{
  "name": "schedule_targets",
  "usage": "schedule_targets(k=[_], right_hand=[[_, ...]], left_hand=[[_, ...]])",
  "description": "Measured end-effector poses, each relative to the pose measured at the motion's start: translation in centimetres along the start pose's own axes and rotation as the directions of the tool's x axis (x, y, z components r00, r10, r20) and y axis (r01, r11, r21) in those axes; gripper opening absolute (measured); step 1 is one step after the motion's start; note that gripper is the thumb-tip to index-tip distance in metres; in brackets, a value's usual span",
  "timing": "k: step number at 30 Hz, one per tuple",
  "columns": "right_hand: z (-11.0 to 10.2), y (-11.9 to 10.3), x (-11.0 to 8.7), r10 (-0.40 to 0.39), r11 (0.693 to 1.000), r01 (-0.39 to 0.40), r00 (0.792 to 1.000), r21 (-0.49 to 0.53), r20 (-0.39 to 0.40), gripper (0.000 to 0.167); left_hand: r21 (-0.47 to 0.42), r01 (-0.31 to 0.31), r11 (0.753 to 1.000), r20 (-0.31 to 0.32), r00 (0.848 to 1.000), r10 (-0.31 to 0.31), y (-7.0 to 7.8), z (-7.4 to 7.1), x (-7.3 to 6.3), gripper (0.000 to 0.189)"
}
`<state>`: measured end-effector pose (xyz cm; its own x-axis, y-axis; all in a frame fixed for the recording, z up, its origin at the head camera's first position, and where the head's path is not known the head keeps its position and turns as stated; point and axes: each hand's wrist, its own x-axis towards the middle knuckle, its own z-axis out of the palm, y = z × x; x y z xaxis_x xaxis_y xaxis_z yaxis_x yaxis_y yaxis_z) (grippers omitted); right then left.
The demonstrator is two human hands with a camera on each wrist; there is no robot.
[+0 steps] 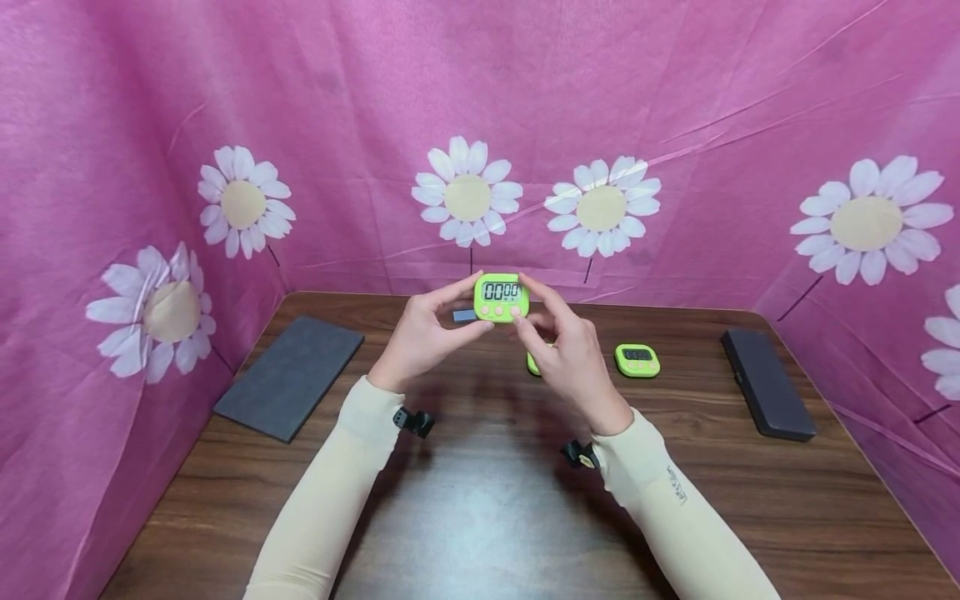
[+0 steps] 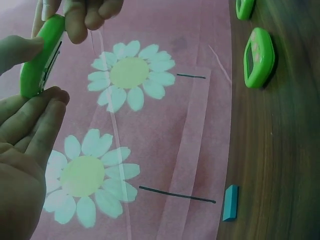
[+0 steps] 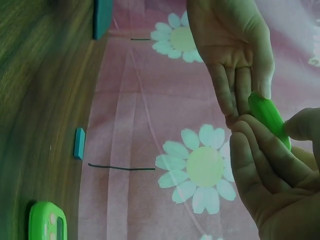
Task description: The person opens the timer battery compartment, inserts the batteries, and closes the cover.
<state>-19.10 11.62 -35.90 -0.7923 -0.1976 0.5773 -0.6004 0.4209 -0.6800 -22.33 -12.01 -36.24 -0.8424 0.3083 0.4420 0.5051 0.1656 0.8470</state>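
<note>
A lime-green digital timer (image 1: 501,312) is held up above the far part of the table, its screen reading 00 00 and facing the head camera. My left hand (image 1: 423,335) pinches its left end between thumb and fingers. At the opposite end my right hand (image 1: 566,354) grips it, with the thumb at the lower right button. Both wrist views show the timer edge-on, a green rim (image 2: 44,52) between the two hands. Behind the right hand a second green timer (image 1: 532,365) is mostly hidden. A third timer (image 1: 637,361) lies to the right on the table.
On the wooden table (image 1: 480,500) a dark grey flat slab (image 1: 292,379) lies at the left and a long black case (image 1: 768,383) at the right. A small blue block (image 1: 464,317) sits near the back edge. Pink cloth (image 1: 337,125) with daisies encloses the back and sides.
</note>
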Motion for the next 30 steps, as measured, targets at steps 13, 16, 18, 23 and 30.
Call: schedule_targets(k=[13,16,18,23,30], right_hand=[[-1.0,0.6,0.3,0.169,0.981,-0.180,0.975,0.072,0.144,0.070],[-1.3,0.8,0.7,0.185,0.977,-0.198,0.972,0.079,0.146,0.068],[-1.4,0.7,1.0,0.191,0.976,-0.205,0.968,0.076,0.160,0.068],[-1.5,0.8,2.6,0.175,0.984,-0.174,0.953,-0.026,0.247,0.067],[0.8,3.5,4.6,0.239,0.969,-0.181,0.859,-0.169,0.454,0.068]], left_hand=[[0.157,-0.098,0.983,-0.060,0.992,0.109,-0.2,-0.1,-0.3,0.060],[0.157,-0.099,0.983,-0.065,0.992,0.111,-0.3,-0.2,-0.4,0.060],[0.158,-0.094,0.983,-0.061,0.993,0.104,-0.4,-0.4,-0.6,0.059],[0.158,-0.058,0.986,-0.045,0.997,0.066,-1.0,-1.2,-0.7,0.058],[0.214,0.103,0.971,0.057,0.991,-0.117,-3.8,-2.5,-0.6,0.051]])
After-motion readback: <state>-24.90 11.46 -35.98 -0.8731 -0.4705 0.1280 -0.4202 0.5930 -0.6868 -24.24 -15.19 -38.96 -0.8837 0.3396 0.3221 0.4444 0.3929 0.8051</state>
